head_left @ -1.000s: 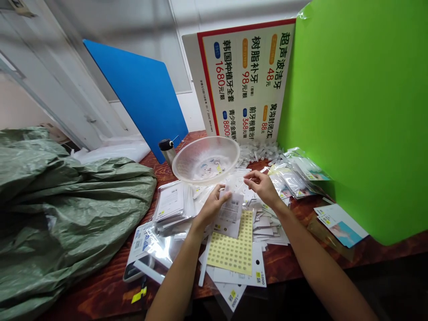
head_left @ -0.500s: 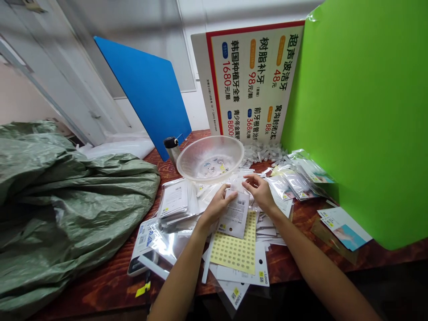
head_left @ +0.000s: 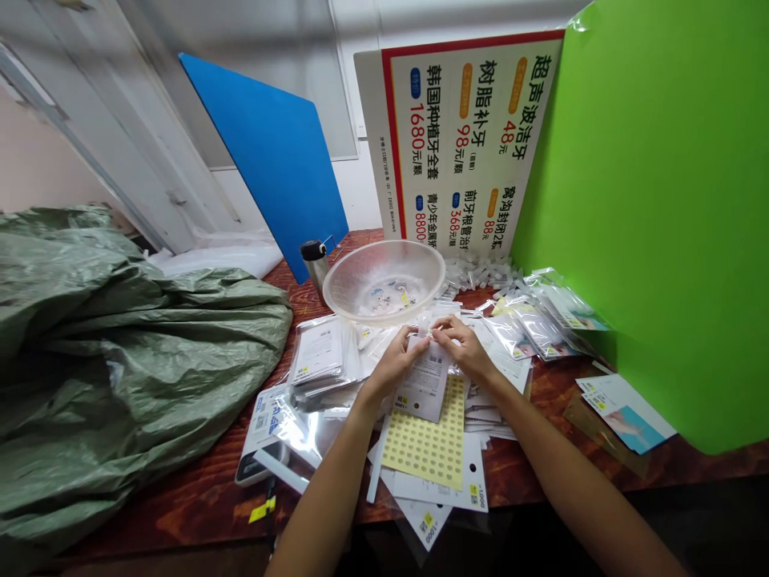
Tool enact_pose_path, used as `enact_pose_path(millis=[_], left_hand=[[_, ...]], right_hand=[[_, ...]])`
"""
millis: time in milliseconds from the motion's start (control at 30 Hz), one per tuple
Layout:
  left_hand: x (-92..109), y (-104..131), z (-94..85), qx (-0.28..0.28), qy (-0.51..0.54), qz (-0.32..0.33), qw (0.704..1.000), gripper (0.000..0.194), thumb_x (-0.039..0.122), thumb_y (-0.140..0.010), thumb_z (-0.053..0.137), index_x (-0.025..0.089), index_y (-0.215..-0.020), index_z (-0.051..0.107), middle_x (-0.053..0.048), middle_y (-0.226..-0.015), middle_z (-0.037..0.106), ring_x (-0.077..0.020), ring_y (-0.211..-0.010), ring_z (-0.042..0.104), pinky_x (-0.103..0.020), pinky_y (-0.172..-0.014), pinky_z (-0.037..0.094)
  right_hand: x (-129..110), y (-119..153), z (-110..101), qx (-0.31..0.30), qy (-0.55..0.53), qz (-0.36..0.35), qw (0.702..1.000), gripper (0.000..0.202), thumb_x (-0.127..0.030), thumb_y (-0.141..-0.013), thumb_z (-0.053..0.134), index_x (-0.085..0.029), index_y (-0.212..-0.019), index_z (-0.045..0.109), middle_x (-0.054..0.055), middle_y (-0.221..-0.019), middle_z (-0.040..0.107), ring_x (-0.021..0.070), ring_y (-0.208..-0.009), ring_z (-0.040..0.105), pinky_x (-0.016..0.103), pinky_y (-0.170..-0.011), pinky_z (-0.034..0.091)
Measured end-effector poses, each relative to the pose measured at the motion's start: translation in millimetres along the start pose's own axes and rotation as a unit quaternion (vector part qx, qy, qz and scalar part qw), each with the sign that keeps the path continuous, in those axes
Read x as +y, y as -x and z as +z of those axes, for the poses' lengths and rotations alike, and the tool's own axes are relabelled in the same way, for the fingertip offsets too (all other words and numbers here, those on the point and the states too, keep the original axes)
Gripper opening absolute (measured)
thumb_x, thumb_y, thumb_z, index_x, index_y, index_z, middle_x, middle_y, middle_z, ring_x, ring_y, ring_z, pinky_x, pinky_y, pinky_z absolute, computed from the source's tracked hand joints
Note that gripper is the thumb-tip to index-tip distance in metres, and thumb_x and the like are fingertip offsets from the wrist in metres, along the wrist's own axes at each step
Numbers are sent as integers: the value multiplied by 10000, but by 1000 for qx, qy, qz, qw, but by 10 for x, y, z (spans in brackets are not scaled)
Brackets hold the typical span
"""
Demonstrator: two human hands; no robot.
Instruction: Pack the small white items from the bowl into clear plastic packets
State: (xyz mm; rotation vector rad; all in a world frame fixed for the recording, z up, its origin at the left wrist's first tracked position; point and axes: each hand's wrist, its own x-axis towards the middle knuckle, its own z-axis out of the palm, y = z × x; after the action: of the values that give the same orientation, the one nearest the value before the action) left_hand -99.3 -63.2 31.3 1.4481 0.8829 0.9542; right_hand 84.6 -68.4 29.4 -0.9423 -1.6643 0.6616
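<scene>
Hands together at the far end of the small white card with grey print [head_left: 428,386]. Card is clamped between left hand [head_left: 390,367] thumb and fingers at its far left corner; right hand [head_left: 465,349] fingertips are bunched against the left's at the far edge. Whether anything separate is pinched there can't be told: fingers cover it.

Card lies directly near-side of the fingertips, long axis running near-far, near end angled slightly left. Left hand is nearer its body. Printed face up, yellow mark at near left, dark round spot by the near edge.

Below the card: yellow sheet with rows of small round marks [head_left: 424,453], overlapping larger white cards [head_left: 474,497] at the near edge of the dark red wood-grain table [head_left: 207,497]. Stack of sleeved white cards [head_left: 318,353] seen left, translucent round basin [head_left: 342,290] far, glossy clear packets [head_left: 521,324] far right.
</scene>
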Motion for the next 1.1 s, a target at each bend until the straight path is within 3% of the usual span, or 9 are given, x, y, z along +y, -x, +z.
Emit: enact_pose_path(millis=[67, 167, 267, 467, 600, 767, 900, 1033, 1100], left_hand=[[-3, -2, -2, 0, -4, 9, 1000, 469, 543, -849, 693, 199, -1138, 557, -9, -865, 649, -156, -747, 611, -233, -644, 454], [10, 3, 5, -13, 9, 13, 1000, 438, 529, -868, 677, 206, -1137, 555, -26, -955, 671, -167, -818, 628, -245, -697, 473], [30, 9, 15, -27, 11, 2, 1000, 454, 529, -862, 681, 208, -1153, 546, -25, -942, 674, -174, -804, 630, -257, -694, 477], [89, 6, 4, -16, 5, 4, 1000, 469, 524, -839, 700, 203, -1159, 576, -16, -932, 686, -174, -765, 634, -254, -669, 479], [111, -12, -17, -7, 11, 1, 1000, 488, 522, -836, 709, 204, -1183, 582, -25, -941, 717, -184, -762, 661, -255, -667, 492], [106, -23, -30, 14, 8, 29, 999, 545, 516, -829, 721, 218, -1263, 578, -78, -1225, 693, -244, -1037, 670, -290, -841, 509], [121, -15, -33, 28, -20, 32, 999, 590, 521, -857, 683, 231, -1350, 541, -107, -1364, 629, -291, -1249, 573, -343, -969, 472], [135, -13, -9, 28, -70, 31, 997, 536, 560, -824, 691, 197, -1217, 650, -134, -1354, 630, -337, -1336, 487, -374, -994, 461], [127, -13, 5, 35, -89, 24, 995, 519, 576, -805, 700, 201, -1162, 676, -124, -1311, 649, -332, -1282, 530, -357, -936, 486]], right_hand=[[-13, 0, -10, 12, -8, 8, 1000, 360, -484, -951, 581, -197, -833, 765, 94, -1049, 651, 242, -1066, 604, 393, -967, 464], [-42, -5, -34, 43, -36, 25, 998, 326, -476, -962, 567, -233, -1105, 733, 90, -1172, 642, 238, -1145, 582, 381, -972, 464], [-50, -16, -41, 30, -62, 30, 997, 369, -475, -971, 556, -263, -1249, 673, 82, -1259, 627, 231, -1193, 570, 376, -987, 457], [38, -30, 2, -7, -71, 5, 997, 400, -537, -971, 542, -213, -964, 776, 81, -1108, 649, 224, -1147, 585, 382, -1067, 400], [96, -29, 46, -36, -82, 22, 996, 479, -610, -944, 543, -189, -915, 770, 87, -1139, 626, 228, -1136, 579, 386, -1060, 400], [62, -35, 81, -26, -120, 36, 992, 426, -579, -935, 570, -198, -934, 761, 68, -1113, 626, 217, -1144, 572, 357, -1054, 400], [30, -52, 70, 48, -208, 82, 973, 286, -465, -915, 623, -199, -943, 726, 32, -965, 677, 182, -965, 620, 317, -905, 475], [62, -81, 49, 95, -278, 131, 947, 249, -349, -822, 728, -212, -1027, 694, 1, -881, 670, 145, -801, 617, 260, -729, 498], [83, -95, 27, 89, -270, 179, 942, 196, -318, -838, 712, -200, -993, 688, 2, -857, 664, 129, -726, 597, 232, -633, 477]])
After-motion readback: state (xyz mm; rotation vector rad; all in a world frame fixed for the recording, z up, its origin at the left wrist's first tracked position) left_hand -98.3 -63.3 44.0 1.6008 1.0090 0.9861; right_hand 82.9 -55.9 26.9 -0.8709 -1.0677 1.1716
